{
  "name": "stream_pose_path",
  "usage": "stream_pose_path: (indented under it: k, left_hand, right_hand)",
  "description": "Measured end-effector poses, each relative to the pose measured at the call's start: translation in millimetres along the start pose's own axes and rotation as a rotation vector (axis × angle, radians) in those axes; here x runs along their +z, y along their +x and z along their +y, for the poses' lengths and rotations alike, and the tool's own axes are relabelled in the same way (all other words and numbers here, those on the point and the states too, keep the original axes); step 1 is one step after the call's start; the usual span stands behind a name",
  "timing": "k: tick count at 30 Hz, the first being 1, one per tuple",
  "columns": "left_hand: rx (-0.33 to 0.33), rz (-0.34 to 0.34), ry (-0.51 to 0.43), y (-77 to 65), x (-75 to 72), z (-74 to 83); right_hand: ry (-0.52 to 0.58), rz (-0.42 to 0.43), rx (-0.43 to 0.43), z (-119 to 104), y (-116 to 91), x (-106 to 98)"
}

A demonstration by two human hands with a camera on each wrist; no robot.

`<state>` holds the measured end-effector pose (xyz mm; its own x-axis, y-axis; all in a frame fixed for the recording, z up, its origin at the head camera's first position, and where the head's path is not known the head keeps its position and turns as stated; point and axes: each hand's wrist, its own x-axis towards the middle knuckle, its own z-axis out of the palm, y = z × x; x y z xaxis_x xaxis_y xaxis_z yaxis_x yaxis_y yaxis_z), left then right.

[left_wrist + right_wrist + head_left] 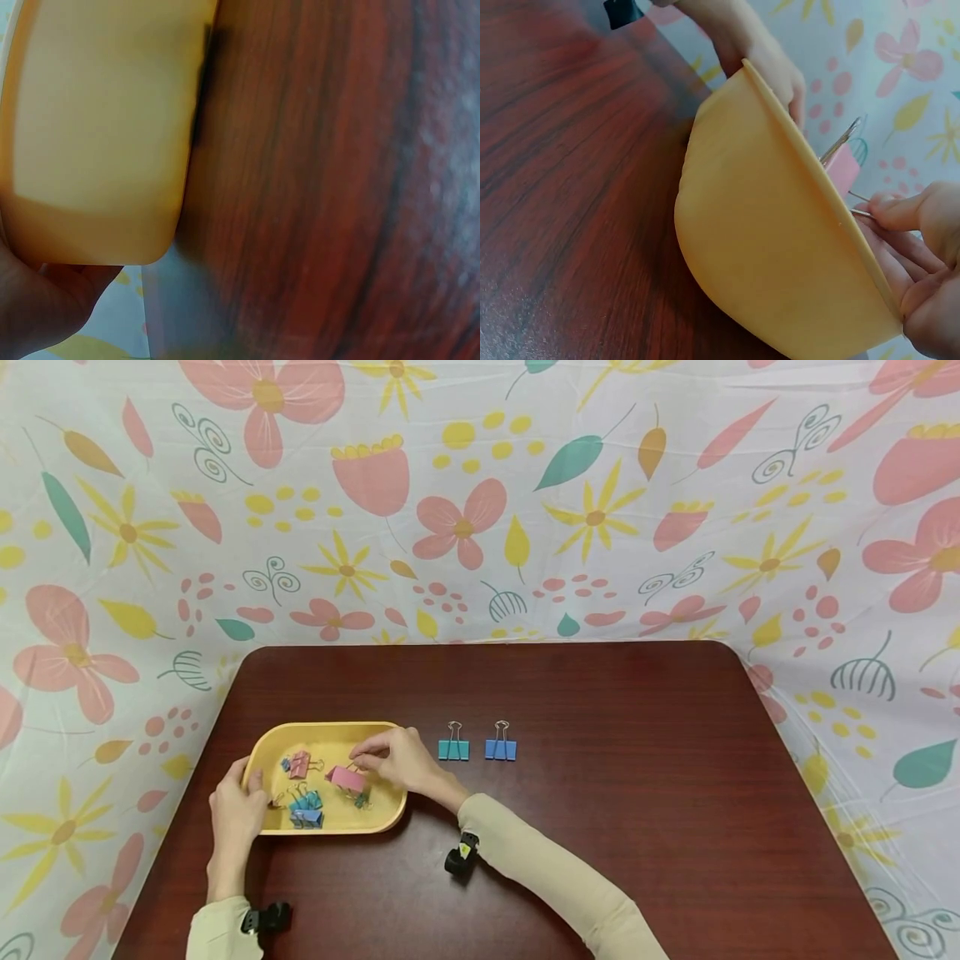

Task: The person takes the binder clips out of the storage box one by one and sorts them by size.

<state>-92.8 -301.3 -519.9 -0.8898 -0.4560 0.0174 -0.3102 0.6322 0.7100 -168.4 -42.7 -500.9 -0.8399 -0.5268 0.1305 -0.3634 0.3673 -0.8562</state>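
A yellow tray [345, 817] stands at the table's left, its left end gripped by my left hand [236, 810], with the thumb over the rim. My right hand [405, 762] reaches over the right side and pinches a wire handle of a large pink binder clip [347, 779]. In the right wrist view the pink clip [843, 169] shows just above the rim. Inside the tray lie a red-pink clip [299, 765], a teal clip [306, 801], a blue clip [307, 819], a small dark green clip [362, 800] and a small blue one [286, 764].
To the right of the tray, a teal binder clip [453, 750] and a blue binder clip [501, 749] stand side by side on the dark wooden table [622, 793], handles pointing away. A floral cloth [465, 527] hangs behind the table's far edge.
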Motion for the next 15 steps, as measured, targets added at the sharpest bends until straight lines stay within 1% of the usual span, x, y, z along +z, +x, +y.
stream_pose_path:
  k: [6, 11, 15]
  left_hand:
    - [0.003, 0.007, 0.01, 0.2, 0.4, 0.0]
    - [0.005, 0.007, 0.009, -0.2, 0.4, 0.5]
    - [0.005, 0.005, 0.009, -0.4, 0.5, 0.4]
  right_hand:
    - [0.129, 0.016, 0.008, 1.8, -1.0, -3.0]
    - [0.171, 0.065, 0.001, 4.2, -0.6, -3.8]
    - [0.228, 0.084, 0.021, 3.4, -0.7, -5.1]
